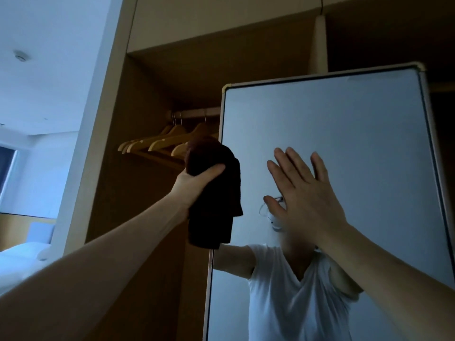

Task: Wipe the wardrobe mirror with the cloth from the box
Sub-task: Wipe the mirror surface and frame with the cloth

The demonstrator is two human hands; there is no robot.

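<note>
Clutching the dark cloth (212, 217) at centre frame, the left grip (197, 180) sits by the left edge of the mirror (344, 131); the right grip (310, 200), released, fingers spread, faces it.

Wooden hangers (157, 143) on rail (194, 113), centre; bed (22, 254) lower left; ceiling detector (21, 56) upper left.

There is only one view, from the person's head. It faces the mirror (344, 143) from close in front and is tilted upward, so the open wardrobe (152, 77) shows left of and above the mirror.
</note>
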